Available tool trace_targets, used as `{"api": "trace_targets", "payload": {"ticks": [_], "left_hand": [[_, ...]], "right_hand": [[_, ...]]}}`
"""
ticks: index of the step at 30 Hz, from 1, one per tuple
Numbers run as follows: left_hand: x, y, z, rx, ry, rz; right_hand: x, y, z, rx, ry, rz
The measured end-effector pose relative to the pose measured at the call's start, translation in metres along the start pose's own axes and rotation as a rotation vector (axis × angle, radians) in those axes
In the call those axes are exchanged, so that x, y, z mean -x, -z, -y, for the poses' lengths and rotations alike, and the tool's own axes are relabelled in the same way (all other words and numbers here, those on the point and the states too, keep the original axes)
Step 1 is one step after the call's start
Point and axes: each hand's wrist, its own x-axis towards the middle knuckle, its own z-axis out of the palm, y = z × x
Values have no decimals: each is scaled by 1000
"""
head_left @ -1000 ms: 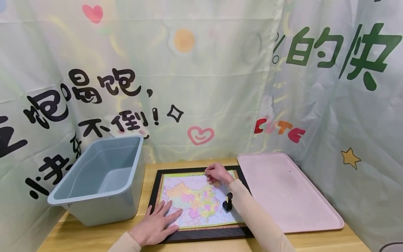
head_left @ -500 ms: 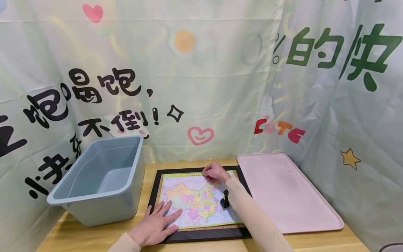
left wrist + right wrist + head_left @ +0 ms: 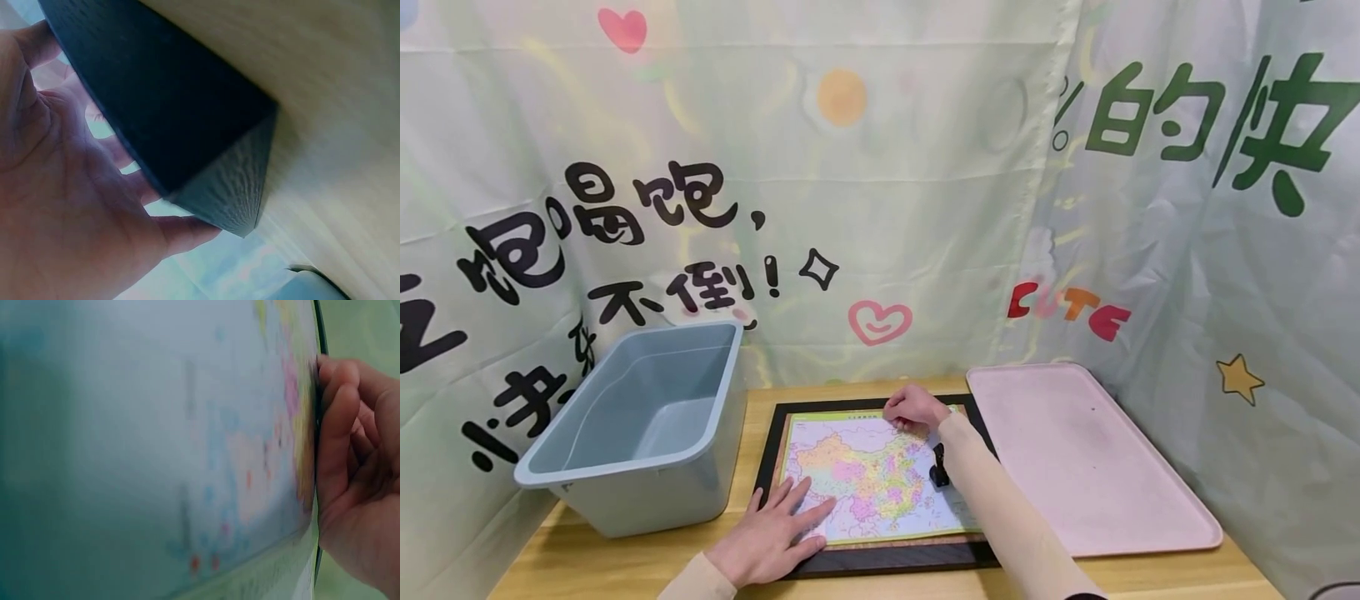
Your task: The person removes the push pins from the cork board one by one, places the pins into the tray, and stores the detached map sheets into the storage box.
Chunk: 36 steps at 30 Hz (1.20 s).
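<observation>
A printed map in pastel colours (image 3: 850, 467) lies on a brown-edged board with a black frame (image 3: 887, 560), flat on the table. My left hand (image 3: 767, 533) rests with spread fingers on the lower left corner of map and frame. The left wrist view has my left palm (image 3: 62, 181) beside the black frame's corner (image 3: 156, 94). At the map's top edge, right of middle, my right hand (image 3: 917, 408) has its fingers curled and fingertips down. In the right wrist view, the curled right fingers (image 3: 340, 437) touch the map's (image 3: 156, 425) far side; anything between the fingertips is hidden.
A blue-grey plastic tub (image 3: 625, 417) stands on the wooden table (image 3: 580, 558) at left. A pink tray (image 3: 1090, 467) lies at right, close against the frame. Printed cloth (image 3: 880, 208) hangs behind and on both sides. A small black device (image 3: 938, 467) sits at my right wrist.
My right hand has shifted slightly left along the map's top edge, then stayed nearly still. The left hand, map and frame have kept their places.
</observation>
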Motion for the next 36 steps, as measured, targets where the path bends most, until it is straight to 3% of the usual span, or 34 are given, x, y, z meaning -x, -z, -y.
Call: {"api": "trace_targets", "payload": {"ticks": [10, 21, 29, 36], "left_hand": [[-1, 3, -2, -3, 10, 31], [0, 2, -2, 19, -1, 11], [1, 4, -3, 25, 17, 35], [2, 4, 1, 16, -11, 33]], "right_hand": [[0, 4, -4, 34, 16, 14], [3, 1, -3, 19, 58, 21], [3, 0, -3, 13, 42, 16], [5, 0, -4, 0, 48, 19]]}}
